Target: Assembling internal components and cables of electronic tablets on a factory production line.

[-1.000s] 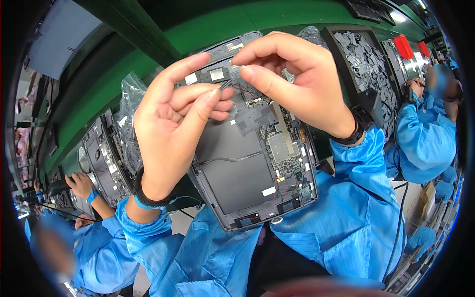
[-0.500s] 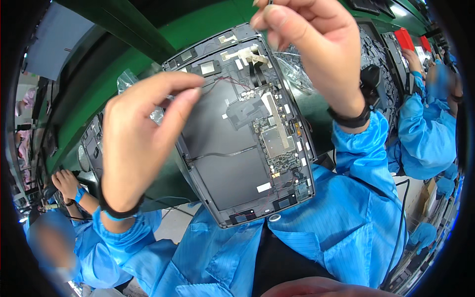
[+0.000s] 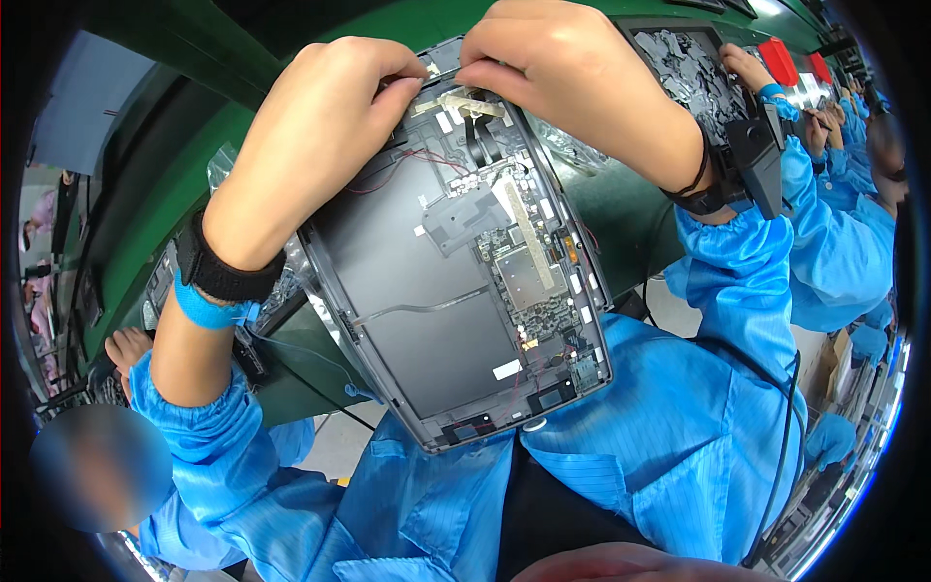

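Note:
An open tablet housing lies tilted in front of me, its near end close to my chest. Inside it are a green circuit board, a dark flat cable, thin red wires and tan tape near the far end. My left hand is closed in a pinch at the far edge. Close by on its right, my right hand pinches too, just above the tape. Whatever sits between either hand's fingertips is too small or hidden to name.
A tray of dark flat parts stands at the far right, beside a co-worker's hand and a red bin. Clear plastic wrap lies left of the housing. A blue wrist-strap cord trails from my left wrist.
My left hand has moved away from me, from over the housing's left side to its far edge. The right hand has come down beside it. The housing has shifted slightly left.

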Demonstrator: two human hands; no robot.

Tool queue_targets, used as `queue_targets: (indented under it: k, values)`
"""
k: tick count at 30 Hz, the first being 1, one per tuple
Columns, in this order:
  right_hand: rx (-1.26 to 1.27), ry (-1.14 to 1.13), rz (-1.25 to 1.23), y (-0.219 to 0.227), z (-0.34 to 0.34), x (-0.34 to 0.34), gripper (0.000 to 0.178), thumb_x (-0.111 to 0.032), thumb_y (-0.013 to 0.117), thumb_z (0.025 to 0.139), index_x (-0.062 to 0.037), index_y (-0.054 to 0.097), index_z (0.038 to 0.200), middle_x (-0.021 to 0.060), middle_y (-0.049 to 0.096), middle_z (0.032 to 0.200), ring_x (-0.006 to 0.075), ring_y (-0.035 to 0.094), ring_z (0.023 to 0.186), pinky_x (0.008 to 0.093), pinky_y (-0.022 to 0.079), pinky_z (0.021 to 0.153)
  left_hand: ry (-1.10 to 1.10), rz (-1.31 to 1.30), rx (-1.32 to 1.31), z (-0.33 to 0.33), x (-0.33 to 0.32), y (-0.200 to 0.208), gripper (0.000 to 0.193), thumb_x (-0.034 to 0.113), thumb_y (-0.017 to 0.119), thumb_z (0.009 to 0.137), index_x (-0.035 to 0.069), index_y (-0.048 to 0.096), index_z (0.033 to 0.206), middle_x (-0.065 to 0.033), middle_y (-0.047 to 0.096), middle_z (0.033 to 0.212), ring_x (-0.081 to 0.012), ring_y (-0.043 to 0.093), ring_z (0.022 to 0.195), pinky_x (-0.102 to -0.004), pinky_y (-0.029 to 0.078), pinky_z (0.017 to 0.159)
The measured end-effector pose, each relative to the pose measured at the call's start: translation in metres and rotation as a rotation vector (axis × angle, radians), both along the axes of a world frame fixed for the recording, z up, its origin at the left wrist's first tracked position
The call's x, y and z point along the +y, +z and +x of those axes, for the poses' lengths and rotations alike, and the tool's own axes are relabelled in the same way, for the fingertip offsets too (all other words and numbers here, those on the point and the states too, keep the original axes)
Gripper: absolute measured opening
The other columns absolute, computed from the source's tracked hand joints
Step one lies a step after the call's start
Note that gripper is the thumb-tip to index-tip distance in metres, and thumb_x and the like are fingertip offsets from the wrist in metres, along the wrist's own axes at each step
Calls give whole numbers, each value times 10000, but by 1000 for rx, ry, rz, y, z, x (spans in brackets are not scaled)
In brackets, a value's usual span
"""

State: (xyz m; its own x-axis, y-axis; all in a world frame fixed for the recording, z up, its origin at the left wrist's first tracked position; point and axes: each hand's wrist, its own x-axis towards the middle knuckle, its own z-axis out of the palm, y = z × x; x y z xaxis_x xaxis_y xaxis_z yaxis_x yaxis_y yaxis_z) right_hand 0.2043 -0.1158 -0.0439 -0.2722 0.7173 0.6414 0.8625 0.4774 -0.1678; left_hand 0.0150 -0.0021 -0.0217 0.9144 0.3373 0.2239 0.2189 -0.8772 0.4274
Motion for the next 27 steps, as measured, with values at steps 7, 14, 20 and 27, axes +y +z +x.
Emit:
queue_targets:
  k: [7,14,20,27]
  values:
    - [-271,-78,35,2,-8,1,89,-53,660,720,-21,652,803,101,619,784,283,642,839,358,536,732,58,25,-89,5,-9,-10,154,72,647,837,-15,709,947,-199,688,823,-337,676,737,-366,530,688]
    - [-279,-43,102,0,-14,-7,84,-37,661,716,-24,646,798,99,624,794,265,649,835,346,533,749,85,51,-153,7,-21,-16,117,75,679,795,16,724,885,-189,674,777,-359,662,710,-401,537,664]
    - [-84,-52,-255,22,-4,-2,118,-93,644,813,19,651,848,203,645,815,380,630,756,429,507,695,59,148,-210,6,-23,-14,96,86,681,799,15,713,855,-182,661,745,-360,651,691,-408,528,647]
    - [-3,-5,-279,23,4,1,120,-95,626,821,24,641,823,205,639,809,392,626,802,435,502,723,62,136,-212,8,-19,-12,102,90,678,807,12,708,865,-192,654,752,-366,646,700,-418,525,650]
